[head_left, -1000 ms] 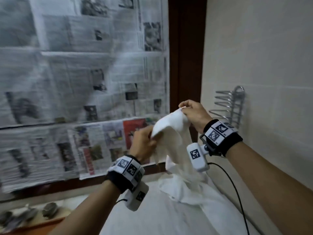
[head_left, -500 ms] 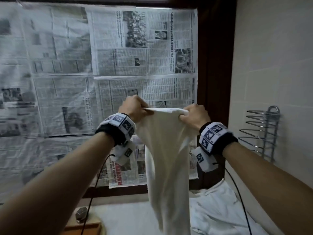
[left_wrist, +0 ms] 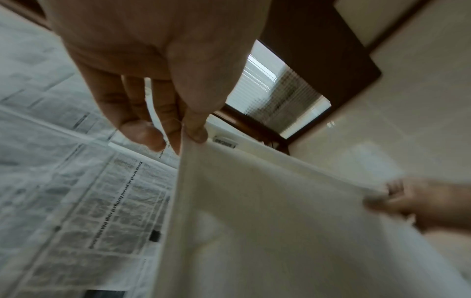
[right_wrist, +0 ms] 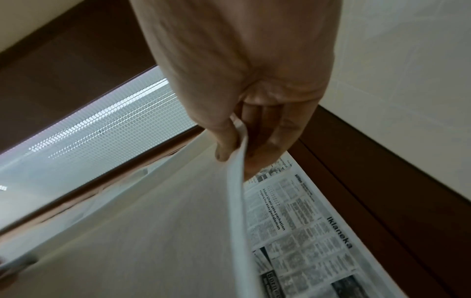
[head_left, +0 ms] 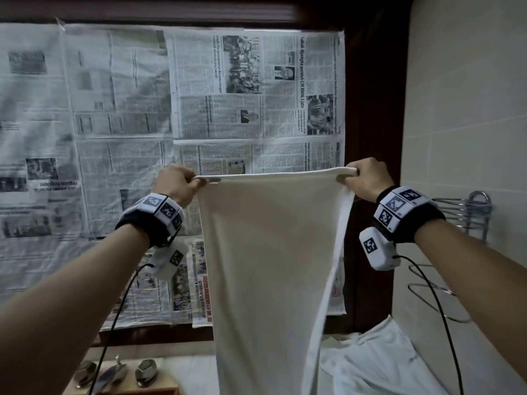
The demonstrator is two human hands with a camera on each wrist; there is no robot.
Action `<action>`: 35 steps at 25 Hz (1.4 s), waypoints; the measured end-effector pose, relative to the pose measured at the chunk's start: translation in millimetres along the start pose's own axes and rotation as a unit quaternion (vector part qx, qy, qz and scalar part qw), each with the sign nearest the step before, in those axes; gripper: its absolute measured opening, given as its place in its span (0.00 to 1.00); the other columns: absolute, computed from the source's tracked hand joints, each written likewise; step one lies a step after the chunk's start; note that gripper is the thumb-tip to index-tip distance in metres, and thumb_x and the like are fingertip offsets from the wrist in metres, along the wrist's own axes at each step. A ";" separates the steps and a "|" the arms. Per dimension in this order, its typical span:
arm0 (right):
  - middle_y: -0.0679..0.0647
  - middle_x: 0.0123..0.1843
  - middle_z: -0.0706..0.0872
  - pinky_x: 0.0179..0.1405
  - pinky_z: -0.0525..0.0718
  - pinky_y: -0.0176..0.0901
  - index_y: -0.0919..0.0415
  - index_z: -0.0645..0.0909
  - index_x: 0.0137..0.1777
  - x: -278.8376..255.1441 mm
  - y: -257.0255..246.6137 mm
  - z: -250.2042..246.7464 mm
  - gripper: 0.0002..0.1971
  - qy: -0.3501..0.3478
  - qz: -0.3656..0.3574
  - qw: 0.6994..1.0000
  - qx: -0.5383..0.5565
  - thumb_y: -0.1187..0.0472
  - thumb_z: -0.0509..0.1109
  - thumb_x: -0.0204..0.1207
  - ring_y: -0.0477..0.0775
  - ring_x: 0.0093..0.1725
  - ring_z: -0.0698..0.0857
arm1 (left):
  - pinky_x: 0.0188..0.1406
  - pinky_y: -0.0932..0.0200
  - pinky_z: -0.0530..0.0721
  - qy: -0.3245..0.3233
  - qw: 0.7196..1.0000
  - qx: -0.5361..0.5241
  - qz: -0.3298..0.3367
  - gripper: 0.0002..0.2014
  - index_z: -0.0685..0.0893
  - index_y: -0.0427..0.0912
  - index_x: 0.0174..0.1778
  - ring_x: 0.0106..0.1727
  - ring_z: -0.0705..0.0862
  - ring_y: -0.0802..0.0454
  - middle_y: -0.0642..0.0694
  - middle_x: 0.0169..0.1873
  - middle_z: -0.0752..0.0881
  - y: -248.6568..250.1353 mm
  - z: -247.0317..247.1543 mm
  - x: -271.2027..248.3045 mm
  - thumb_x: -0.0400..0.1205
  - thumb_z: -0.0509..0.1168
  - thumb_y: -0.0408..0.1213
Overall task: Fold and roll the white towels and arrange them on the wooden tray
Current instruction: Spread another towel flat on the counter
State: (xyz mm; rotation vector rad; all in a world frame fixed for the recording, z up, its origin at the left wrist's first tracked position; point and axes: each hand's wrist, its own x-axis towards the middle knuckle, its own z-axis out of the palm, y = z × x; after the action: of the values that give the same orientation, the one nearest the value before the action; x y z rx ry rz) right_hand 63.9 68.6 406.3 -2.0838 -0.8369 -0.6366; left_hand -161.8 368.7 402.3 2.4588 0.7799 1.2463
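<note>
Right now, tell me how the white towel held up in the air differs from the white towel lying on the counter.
The held white towel hangs flat and stretched, pinched at its top corners by both hands; the white towel on the counter lies crumpled and untouched. Both are plain white cloth.

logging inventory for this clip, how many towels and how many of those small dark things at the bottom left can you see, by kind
white towels: 2, one held up by the left hand and right hand, one crumpled on the counter
small dark objects at bottom left: 3, too dim to identify
wire wall rack: 1
total: 6
</note>
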 end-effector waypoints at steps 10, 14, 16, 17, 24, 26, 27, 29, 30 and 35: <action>0.51 0.35 0.88 0.34 0.85 0.41 0.58 0.86 0.43 -57.2 -52.0 -27.0 0.08 0.026 0.056 0.899 0.434 0.62 0.68 0.82 0.48 0.34 0.87 | 0.18 0.67 0.70 -0.010 0.892 -0.449 -0.048 0.08 0.92 0.43 0.41 0.26 0.80 0.58 0.49 0.31 0.88 38.1 -60.8 -45.8 0.74 0.72 0.44; 0.45 0.30 0.88 0.31 0.83 0.33 0.57 0.85 0.43 -74.6 -85.3 -64.9 0.08 0.013 0.005 0.884 0.468 0.61 0.67 0.83 0.42 0.32 0.87 | 0.17 0.67 0.62 0.044 0.858 -0.509 -0.058 0.06 0.82 0.45 0.34 0.17 0.66 0.60 0.55 0.15 0.70 59.9 -93.2 -42.7 0.77 0.70 0.38; 0.44 0.31 0.88 0.32 0.83 0.33 0.57 0.85 0.43 -74.5 -88.6 -70.4 0.08 0.001 0.005 0.884 0.467 0.60 0.68 0.82 0.41 0.34 0.87 | 0.14 0.68 0.60 0.028 0.851 -0.522 -0.050 0.05 0.83 0.44 0.37 0.16 0.62 0.60 0.55 0.16 0.67 59.7 -95.6 -38.9 0.78 0.69 0.38; 0.45 0.33 0.89 0.34 0.84 0.33 0.57 0.86 0.45 -71.2 -86.2 -67.4 0.06 -0.008 0.014 0.883 0.469 0.60 0.68 0.82 0.42 0.36 0.88 | 0.12 0.68 0.58 0.010 0.850 -0.524 -0.049 0.03 0.86 0.42 0.42 0.15 0.61 0.60 0.55 0.15 0.67 56.4 -91.3 -37.5 0.78 0.69 0.38; 0.56 0.42 0.89 0.30 0.85 0.38 0.68 0.85 0.58 -62.0 11.7 64.8 0.13 -0.100 0.160 0.916 0.353 0.60 0.71 0.80 0.46 0.33 0.88 | 0.10 0.70 0.69 -0.010 0.895 -0.400 -0.195 0.07 0.90 0.39 0.31 0.10 0.68 0.58 0.52 0.10 0.73 -29.7 48.9 -55.7 0.76 0.73 0.33; 0.58 0.42 0.89 0.35 0.85 0.46 0.71 0.86 0.54 -73.4 61.8 129.6 0.20 -0.122 0.210 0.933 0.265 0.53 0.74 0.73 0.51 0.36 0.86 | 0.17 0.62 0.82 -0.021 0.897 -0.382 -0.221 0.07 0.91 0.37 0.32 0.14 0.78 0.54 0.46 0.14 0.80 -67.7 111.3 -83.9 0.76 0.71 0.31; 0.58 0.40 0.87 0.37 0.82 0.49 0.71 0.86 0.49 -82.3 84.4 158.5 0.21 -0.135 0.227 0.941 0.211 0.50 0.73 0.70 0.54 0.38 0.85 | 0.22 0.58 0.86 -0.036 0.897 -0.376 -0.231 0.07 0.92 0.37 0.36 0.19 0.83 0.51 0.43 0.18 0.84 -86.7 141.5 -98.4 0.76 0.69 0.31; 0.57 0.34 0.85 0.40 0.83 0.51 0.62 0.85 0.36 -112.1 124.3 212.0 0.15 -0.178 0.254 0.942 0.129 0.50 0.71 0.74 0.56 0.38 0.84 | 0.33 0.48 0.90 -0.066 0.890 -0.356 -0.276 0.07 0.90 0.39 0.36 0.28 0.89 0.44 0.36 0.27 0.89 -130.5 203.3 -128.1 0.76 0.69 0.35; 0.56 0.30 0.85 0.38 0.84 0.48 0.58 0.84 0.34 -129.3 142.1 235.7 0.14 -0.200 0.276 0.933 0.110 0.51 0.69 0.77 0.56 0.34 0.85 | 0.38 0.42 0.90 -0.085 0.885 -0.336 -0.310 0.07 0.90 0.40 0.37 0.32 0.90 0.41 0.35 0.29 0.89 -154.2 236.2 -143.8 0.76 0.69 0.38; 0.62 0.35 0.89 0.34 0.87 0.45 0.63 0.83 0.48 -190.9 205.1 319.6 0.09 -0.232 0.354 0.897 0.131 0.58 0.65 0.82 0.48 0.27 0.88 | 0.49 0.46 0.88 -0.129 0.896 -0.250 -0.343 0.11 0.85 0.42 0.36 0.46 0.90 0.36 0.41 0.32 0.90 -209.7 337.8 -210.8 0.79 0.68 0.44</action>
State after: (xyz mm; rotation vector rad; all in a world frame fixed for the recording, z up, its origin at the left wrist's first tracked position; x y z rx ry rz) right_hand 138.8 164.6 -0.9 -2.1046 -0.3162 0.3613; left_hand -62.3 417.4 -33.8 1.6560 0.9791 0.7121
